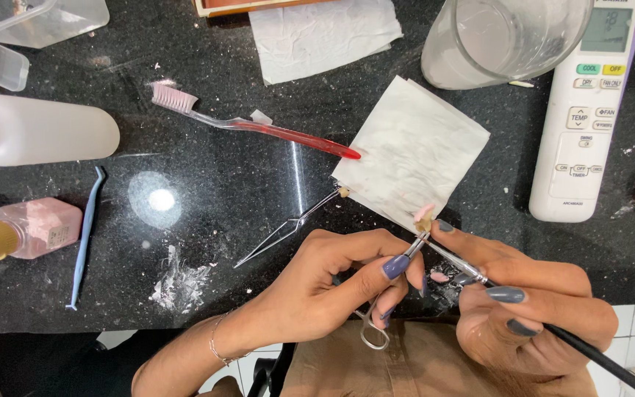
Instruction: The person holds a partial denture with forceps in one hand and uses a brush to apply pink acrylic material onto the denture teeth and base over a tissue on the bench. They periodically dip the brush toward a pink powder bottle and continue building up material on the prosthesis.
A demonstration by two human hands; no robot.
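Left hand (332,276) closed around metal forceps (391,283), whose tips pinch a small tooth-like piece (425,219) just over the near corner of a white tissue (413,151). Right hand (527,305) gripping a thin brush (479,278) like a pen, bristles touching the piece. Piece probably very light, hard, brittle and smooth, so likely to slip or flick away; best taken at its base, well clear of the coated face, with gentle steady pressure. On the black counter (222,191): tweezers (288,228) beside the left hand, a red toothbrush (251,125) further off, a blue pick (86,235), a pink bottle (27,228), a white bottle (38,131), a glass cup (505,40), a remote (586,110) to the right.
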